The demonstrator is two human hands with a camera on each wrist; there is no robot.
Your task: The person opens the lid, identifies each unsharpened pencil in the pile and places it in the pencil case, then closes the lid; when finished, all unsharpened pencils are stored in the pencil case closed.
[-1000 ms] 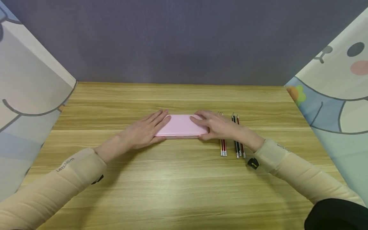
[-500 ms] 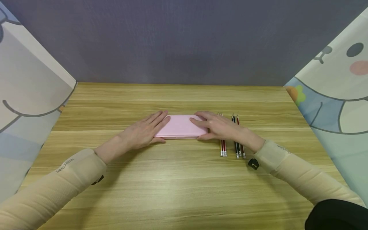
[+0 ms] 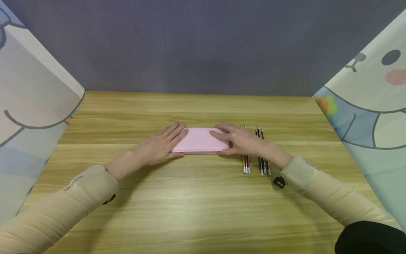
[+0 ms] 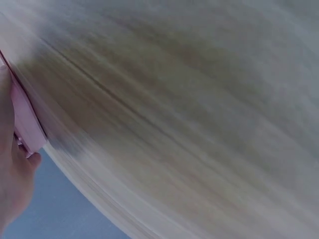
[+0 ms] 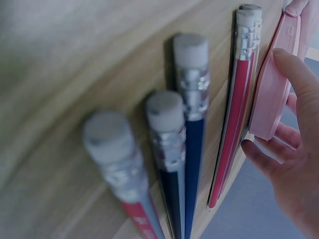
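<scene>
A closed pink pencil case (image 3: 200, 140) lies on the wooden table in the head view. My left hand (image 3: 160, 144) holds its left end, long fingers over the top and thumb along the front side. At the right end my right hand (image 3: 239, 139) grips it, thumb at the front, one finger on the lid and others round the back corner. The right wrist view shows that thumb against the pink side of the case (image 5: 271, 94). In the left wrist view only a corner of the case (image 4: 27, 117) and part of the left hand (image 4: 15, 184) show.
Right of the case lie two groups of pencils, one of red and yellow pencils (image 3: 246, 164) partly under the right hand, the other of dark and red pencils (image 3: 261, 163) under the right wrist. Their eraser ends face the front. A grey panel (image 3: 200, 46) stands behind the table (image 3: 190, 201).
</scene>
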